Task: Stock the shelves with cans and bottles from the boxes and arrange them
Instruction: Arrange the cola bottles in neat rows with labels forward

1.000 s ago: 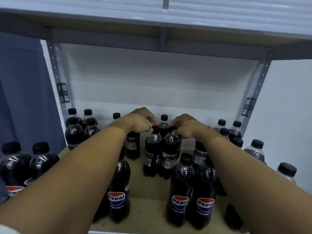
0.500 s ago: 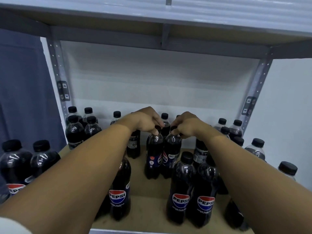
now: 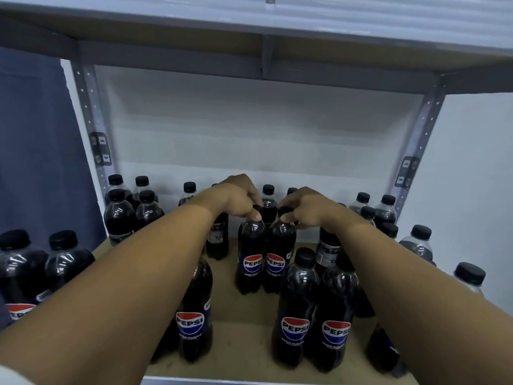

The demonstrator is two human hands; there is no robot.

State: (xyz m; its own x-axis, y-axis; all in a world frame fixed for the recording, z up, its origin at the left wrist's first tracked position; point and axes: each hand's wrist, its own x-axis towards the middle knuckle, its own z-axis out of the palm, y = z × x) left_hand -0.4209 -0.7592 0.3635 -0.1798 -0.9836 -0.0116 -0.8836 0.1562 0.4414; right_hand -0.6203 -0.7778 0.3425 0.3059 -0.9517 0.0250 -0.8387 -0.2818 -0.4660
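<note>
Two dark Pepsi bottles stand side by side on the wooden shelf board, labels facing me. My left hand pinches the black cap of the left bottle. My right hand pinches the cap of the right bottle. Both bottles are upright and touch each other. The caps are mostly hidden under my fingers.
Several more Pepsi bottles stand around: a pair at front right, one under my left forearm, a group at back left, others along the back and right. Two bottles stand outside the left post. An upper shelf overhangs.
The two bottles under my hands have turned so their Pepsi labels now face me. Both hands stayed on the caps; the view rose slightly.
</note>
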